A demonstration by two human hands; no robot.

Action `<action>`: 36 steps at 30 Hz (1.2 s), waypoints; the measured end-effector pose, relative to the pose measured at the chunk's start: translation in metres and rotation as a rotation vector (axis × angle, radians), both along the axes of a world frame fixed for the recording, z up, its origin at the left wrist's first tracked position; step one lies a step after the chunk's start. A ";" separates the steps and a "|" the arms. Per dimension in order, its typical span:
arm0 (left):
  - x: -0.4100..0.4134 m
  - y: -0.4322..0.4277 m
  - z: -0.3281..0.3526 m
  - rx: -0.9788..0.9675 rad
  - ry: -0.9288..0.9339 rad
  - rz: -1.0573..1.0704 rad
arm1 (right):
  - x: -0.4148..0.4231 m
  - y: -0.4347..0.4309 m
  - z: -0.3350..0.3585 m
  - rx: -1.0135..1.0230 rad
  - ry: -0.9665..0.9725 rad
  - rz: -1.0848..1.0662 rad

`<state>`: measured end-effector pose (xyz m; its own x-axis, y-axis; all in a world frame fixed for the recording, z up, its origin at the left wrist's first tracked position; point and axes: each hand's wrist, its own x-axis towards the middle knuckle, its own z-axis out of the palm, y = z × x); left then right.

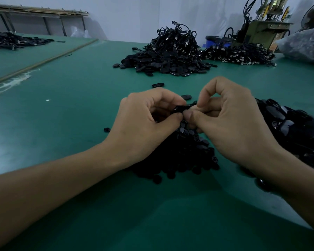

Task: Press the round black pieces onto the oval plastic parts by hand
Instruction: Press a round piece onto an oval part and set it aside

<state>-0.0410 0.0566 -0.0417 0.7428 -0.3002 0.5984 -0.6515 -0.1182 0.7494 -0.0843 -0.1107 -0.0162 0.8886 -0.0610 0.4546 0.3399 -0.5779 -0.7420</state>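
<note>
Pinching one oval part (180, 108), left hand (145, 124) and right hand (232, 124) fingers, over one black heap (187, 158).

The black part (180, 108) pinched between the left hand (145, 122) and the right hand (232, 122) is mostly covered by their fingers (190, 115), so whether a round piece sits on it cannot be told. Both hands hide much of the heap of round pieces (181, 154) beneath. The right forearm (290, 180) and the view's right edge cut off the pile of oval parts (295, 127).
</note>
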 end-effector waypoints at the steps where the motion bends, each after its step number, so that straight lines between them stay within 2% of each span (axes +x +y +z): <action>1: -0.001 0.000 0.000 0.020 -0.020 0.013 | 0.000 0.000 0.000 -0.011 -0.008 -0.002; 7: 0.000 -0.001 0.000 0.090 -0.107 0.102 | -0.004 0.003 0.000 -0.142 -0.049 0.048; 13: -0.001 -0.001 -0.001 0.150 -0.159 0.121 | -0.004 -0.002 0.003 -0.171 -0.018 0.091; 18: 0.001 0.001 0.001 0.082 -0.048 0.062 | 0.001 -0.008 0.002 -0.203 -0.081 0.047; 25: 0.003 0.002 0.004 -0.013 0.105 -0.059 | 0.005 -0.012 0.000 -0.054 0.012 0.130; 36: 0.004 0.002 0.006 -0.039 0.152 -0.064 | 0.005 -0.017 0.003 -0.021 0.038 0.123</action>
